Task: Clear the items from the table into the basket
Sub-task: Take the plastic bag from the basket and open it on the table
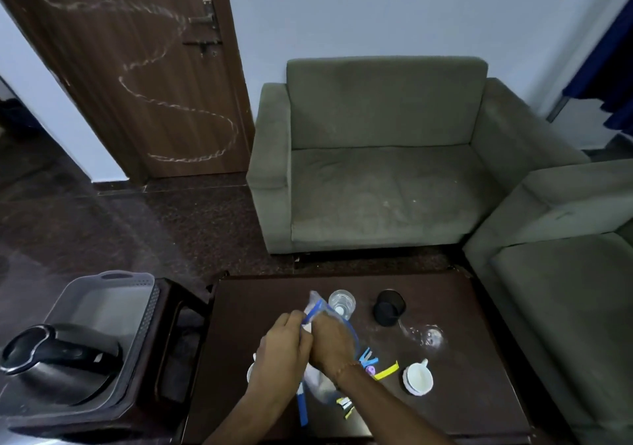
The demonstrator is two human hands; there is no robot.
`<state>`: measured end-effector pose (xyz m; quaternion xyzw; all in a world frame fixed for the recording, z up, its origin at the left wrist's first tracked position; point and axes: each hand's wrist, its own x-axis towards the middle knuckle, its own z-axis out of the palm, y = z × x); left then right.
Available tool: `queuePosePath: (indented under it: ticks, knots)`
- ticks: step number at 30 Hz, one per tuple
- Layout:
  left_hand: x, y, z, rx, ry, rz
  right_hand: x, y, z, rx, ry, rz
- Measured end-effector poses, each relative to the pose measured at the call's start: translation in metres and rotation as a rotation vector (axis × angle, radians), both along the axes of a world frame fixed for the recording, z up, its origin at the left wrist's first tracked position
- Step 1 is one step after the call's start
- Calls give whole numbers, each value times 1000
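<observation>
**Both hands on a clear zip bag over the dark table**

Nearest the camera, small yellow clips (345,406) lie on the dark wooden table (462,393), beside the lower end of a clear plastic zip bag with a blue rim (320,384). The left hand (279,355) has its fingers curled round the bag's upper edge, and the right hand (330,343), a thread bracelet on its wrist, grips the same edge just beside it; the two hands touch. The bag hangs between them above the tabletop.

To the right of the bag lie a blue clip (367,359) and a yellow strip (387,371), then a white teacup on a saucer (418,376). Part of another white cup (250,372) shows left of the left wrist.

Farther back stand a clear drinking glass (342,302), a black cup tipped on its side (388,307) and, right of it, a clear glass item (426,335) too faint to name.

Left of the table, on a dark stool (171,342), sits the grey plastic basket (102,294) with a black-handled steel kettle (58,362) inside it.

Beyond are a grey-green sofa (376,157) and a brown door (144,68).
</observation>
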<state>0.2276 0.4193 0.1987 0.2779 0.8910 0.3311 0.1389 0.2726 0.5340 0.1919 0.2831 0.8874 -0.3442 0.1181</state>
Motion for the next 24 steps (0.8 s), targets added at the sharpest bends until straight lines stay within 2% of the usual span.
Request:
queuePosePath:
  ticks: [4,8,11,14,16,19,21,23,24]
  knots:
    - [-12,10,8,-58,55,-59,11,7,23,56,20,2]
    - [-8,31,14,115,114,-119,30,18,48,27,133,-47]
    - [-3,45,21,225,124,-139,39,22,64,146,248,-101]
    - [-2,54,27,204,133,-177,46,21,76,228,279,-133]
    - [-5,59,30,129,166,-214,50,21,78,175,332,-202]
    - [-13,66,30,56,162,-243,65,19,83,149,534,-223]
    - [-16,68,29,91,49,-181,79,20,88,120,634,-187]
    - [-18,70,30,96,-21,-131,91,31,88,-57,740,-266]
    - [-19,73,27,97,34,-152,96,41,87,-189,786,-327]
